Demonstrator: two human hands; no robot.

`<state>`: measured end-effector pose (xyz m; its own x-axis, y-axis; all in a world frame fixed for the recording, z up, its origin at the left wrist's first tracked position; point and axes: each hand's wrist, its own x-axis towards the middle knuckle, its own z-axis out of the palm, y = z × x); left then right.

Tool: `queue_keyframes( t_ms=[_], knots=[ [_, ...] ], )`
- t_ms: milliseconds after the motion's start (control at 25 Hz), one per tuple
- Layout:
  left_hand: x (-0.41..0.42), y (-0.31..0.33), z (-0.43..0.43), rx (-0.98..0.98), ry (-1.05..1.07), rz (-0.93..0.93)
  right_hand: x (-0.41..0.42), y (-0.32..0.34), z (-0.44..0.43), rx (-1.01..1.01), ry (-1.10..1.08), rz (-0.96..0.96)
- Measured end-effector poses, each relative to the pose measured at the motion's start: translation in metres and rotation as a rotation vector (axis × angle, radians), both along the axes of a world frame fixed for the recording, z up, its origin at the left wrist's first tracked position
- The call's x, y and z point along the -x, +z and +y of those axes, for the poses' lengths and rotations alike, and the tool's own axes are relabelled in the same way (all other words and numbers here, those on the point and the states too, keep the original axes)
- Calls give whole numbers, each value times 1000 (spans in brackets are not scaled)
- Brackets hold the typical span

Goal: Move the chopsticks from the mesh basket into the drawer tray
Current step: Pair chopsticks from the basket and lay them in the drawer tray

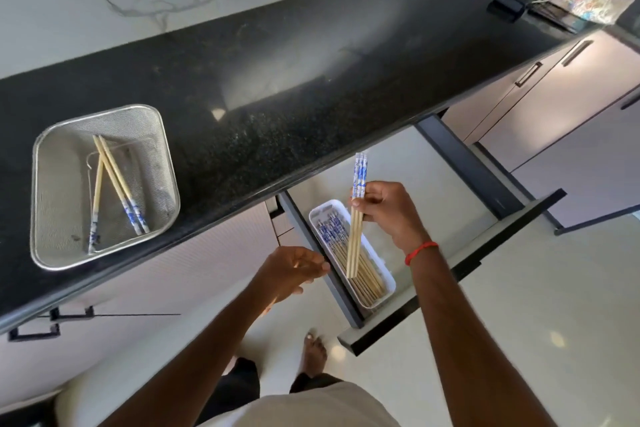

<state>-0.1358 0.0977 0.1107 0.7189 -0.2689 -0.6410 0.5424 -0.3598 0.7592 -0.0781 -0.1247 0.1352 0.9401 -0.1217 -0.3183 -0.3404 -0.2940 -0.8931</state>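
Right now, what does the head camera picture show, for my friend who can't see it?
A person's right hand holds a bundle of chopsticks over a white tray of chopsticks in an open drawer, the left hand empty beside it. On the black counter, the mesh basket holds three chopsticks.

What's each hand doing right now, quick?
Left hand: open, fingers loosely curled, holding nothing.
Right hand: closed on a bundle of chopsticks, held over the white tray.
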Motion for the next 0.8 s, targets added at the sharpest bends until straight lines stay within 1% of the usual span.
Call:
queue_keyframes(
  t_ms=[120,160,280,440,600,680,800],
  knots=[
    [10,-3,9,-4,-30,22,-22,-31,-21,295,106,-27],
    [14,-3,14,-13,-23,26,-27,-42,-20,340,144,-17],
    [21,-3,24,-61,28,48,-30,-78,-9,459,270,96],
    [25,-2,32,-99,111,111,-15,-125,1,555,380,241],
    [27,0,43,-138,154,97,-2,-150,10,601,482,301],
    [28,0,45,-134,165,92,5,-157,9,627,433,280],
    [28,0,42,-129,155,101,15,-156,11,606,350,234]
  ],
)
